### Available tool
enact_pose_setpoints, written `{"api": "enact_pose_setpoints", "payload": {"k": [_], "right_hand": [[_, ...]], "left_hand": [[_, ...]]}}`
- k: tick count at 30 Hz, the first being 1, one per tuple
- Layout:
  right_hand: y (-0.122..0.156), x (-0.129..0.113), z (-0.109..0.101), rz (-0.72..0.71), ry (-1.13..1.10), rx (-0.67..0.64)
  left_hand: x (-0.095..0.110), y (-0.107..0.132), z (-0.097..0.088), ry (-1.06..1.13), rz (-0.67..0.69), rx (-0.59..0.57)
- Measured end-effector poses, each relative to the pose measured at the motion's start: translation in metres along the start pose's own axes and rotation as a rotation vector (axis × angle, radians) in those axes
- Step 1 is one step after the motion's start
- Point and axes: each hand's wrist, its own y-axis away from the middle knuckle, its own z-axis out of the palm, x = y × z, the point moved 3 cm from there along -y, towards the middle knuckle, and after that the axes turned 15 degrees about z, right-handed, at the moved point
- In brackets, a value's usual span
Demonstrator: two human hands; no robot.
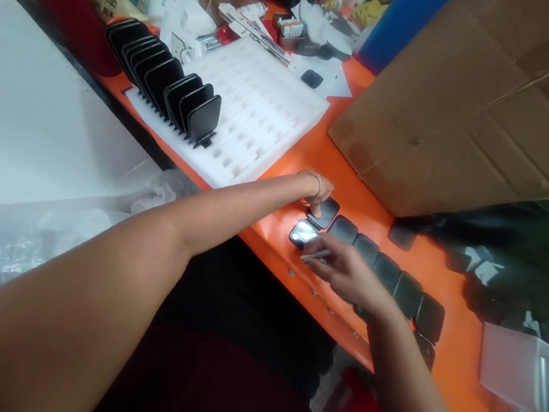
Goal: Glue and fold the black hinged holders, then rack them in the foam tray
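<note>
A row of several small black rounded-square cases [386,271] lies along the front of the orange table [342,174]. The one at the left end stands open, lid [324,212] up and a shiny inside [304,233] showing. My left hand [316,191], with a bracelet at the wrist, presses its fingers down on that lid. My right hand [341,266] is closed in a pinch on a thin light stick-like tool [316,256], held just to the right of the shiny half. More black cases [169,81] stand upright in the slots of a white foam tray [260,112] at the back left.
A big cardboard sheet [465,102] leans at the back right. Dark plastic bags [511,259] and a clear box [523,373] lie at the right. Clutter of papers and small boxes [294,30] fills the far edge. White sheets [32,112] cover the left.
</note>
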Motion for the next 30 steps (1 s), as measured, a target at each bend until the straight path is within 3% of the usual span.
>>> {"api": "enact_pose_setpoints", "payload": {"k": [5, 8, 12, 15, 17, 20, 24, 30], "right_hand": [[0.016, 0.018, -0.003, 0.134, -0.369, 0.142], [0.015, 0.029, 0.0, 0.156, -0.436, 0.205], [0.013, 0.039, 0.007, 0.158, -0.42, 0.262], [0.011, 0.041, 0.013, 0.146, -0.393, 0.303], [0.009, 0.038, 0.017, 0.134, -0.341, 0.329], [0.002, 0.029, 0.021, 0.09, -0.202, 0.357], [-0.01, 0.016, 0.026, -0.005, 0.013, 0.393], [-0.018, -0.009, 0.038, -0.087, 0.575, 0.386]], "left_hand": [[-0.016, -0.004, 0.009, 0.028, 0.041, 0.051], [-0.019, 0.005, 0.021, -0.002, 0.094, 0.247], [0.002, 0.041, 0.05, -0.155, 0.276, 0.571], [0.019, 0.067, 0.082, -0.274, 0.426, 0.54], [0.019, 0.079, 0.099, -0.342, 0.421, 0.509], [0.006, 0.089, 0.11, -0.409, 0.358, 0.495], [-0.006, 0.095, 0.108, -0.471, 0.337, 0.525], [-0.006, 0.096, 0.111, -0.453, 0.342, 0.604]]}}
